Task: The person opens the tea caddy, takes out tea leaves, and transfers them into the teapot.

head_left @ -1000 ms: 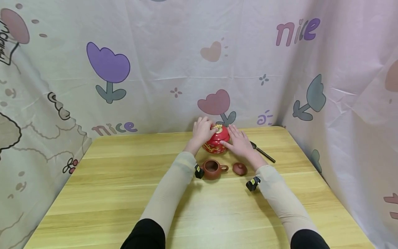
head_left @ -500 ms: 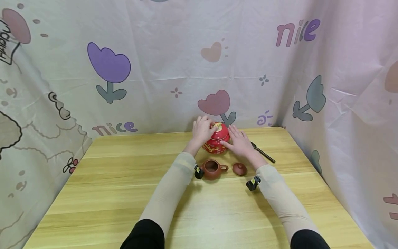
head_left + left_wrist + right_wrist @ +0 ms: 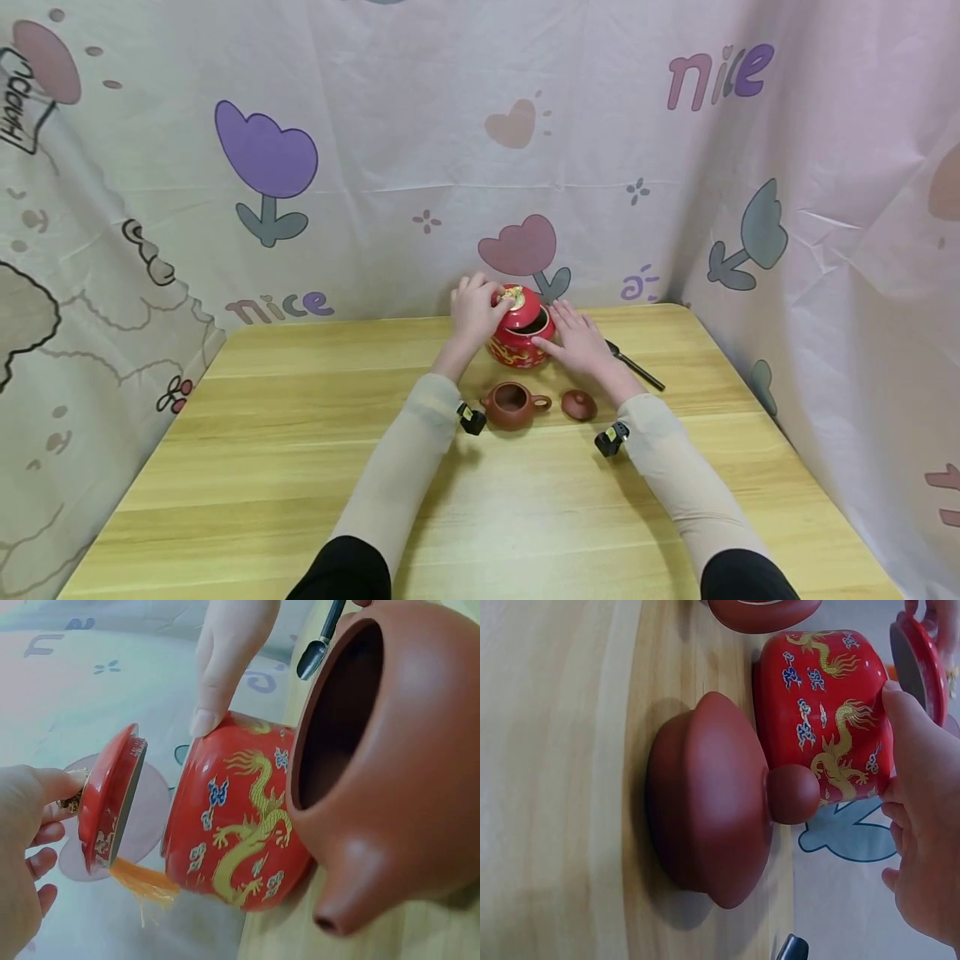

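At the back of the table stands a red jar (image 3: 516, 353) with golden dragons. My left hand (image 3: 474, 313) pinches the gold knob of its domed red lid (image 3: 525, 315), which is tilted and apart from the jar's mouth. An orange tassel (image 3: 146, 883) hangs below the lid in the left wrist view. My right hand (image 3: 582, 343) holds the jar at its right side, with the thumb near the rim. The jar's dark opening shows in the head view; its contents cannot be made out. In front of the jar is a brown clay teapot (image 3: 498, 410) without its lid.
The teapot's lid (image 3: 578, 405) lies on the wooden table (image 3: 300, 467), right of the teapot handle. A dark scoop (image 3: 637, 368) lies behind my right wrist. A printed curtain (image 3: 405, 100) hangs close behind the table and along both sides.
My left hand has raised the lid off the jar and shifted it to the left, tilting it and baring the mouth. My right hand and the teapot have stayed put.
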{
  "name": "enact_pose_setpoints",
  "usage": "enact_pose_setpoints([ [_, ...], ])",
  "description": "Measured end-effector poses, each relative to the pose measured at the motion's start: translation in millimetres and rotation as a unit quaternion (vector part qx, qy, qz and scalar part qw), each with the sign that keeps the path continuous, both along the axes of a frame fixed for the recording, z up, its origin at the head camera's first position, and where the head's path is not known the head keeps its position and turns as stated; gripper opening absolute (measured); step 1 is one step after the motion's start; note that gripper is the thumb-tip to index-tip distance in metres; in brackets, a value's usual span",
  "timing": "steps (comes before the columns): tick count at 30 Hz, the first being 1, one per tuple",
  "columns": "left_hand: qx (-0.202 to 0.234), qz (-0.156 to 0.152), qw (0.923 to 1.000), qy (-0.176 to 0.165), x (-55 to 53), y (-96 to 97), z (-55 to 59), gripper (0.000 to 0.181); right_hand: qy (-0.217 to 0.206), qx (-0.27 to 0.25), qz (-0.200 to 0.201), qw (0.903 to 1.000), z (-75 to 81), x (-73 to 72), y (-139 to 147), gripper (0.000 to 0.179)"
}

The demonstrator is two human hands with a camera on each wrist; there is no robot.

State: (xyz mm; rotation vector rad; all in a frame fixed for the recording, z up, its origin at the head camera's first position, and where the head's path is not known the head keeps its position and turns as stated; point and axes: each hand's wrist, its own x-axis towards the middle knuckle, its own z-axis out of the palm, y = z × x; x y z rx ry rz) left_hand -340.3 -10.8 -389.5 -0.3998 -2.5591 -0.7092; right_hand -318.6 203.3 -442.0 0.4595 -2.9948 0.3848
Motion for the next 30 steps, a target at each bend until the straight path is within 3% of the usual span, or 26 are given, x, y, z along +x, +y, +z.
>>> enact_pose_setpoints([
  [20, 0.119, 0.030, 0.9922, 0.020, 23.9, -39.1, -19.6, 0.028, 0.013, -0.007, 0.008, 0.9999, 1.1, 2.6, -0.3, 0.087],
  [25, 0.150, 0.053, 0.9869, 0.025, 26.1, -45.9, -26.6, 0.027, 0.010, -0.008, 0.006, 0.9999, 1.5, 2.9, -0.8, 0.088],
  [30, 0.174, 0.079, 0.9816, 0.008, 25.5, -54.5, -36.9, 0.028, 0.008, -0.011, 0.007, 0.9999, 1.8, 3.1, -1.0, 0.087],
])
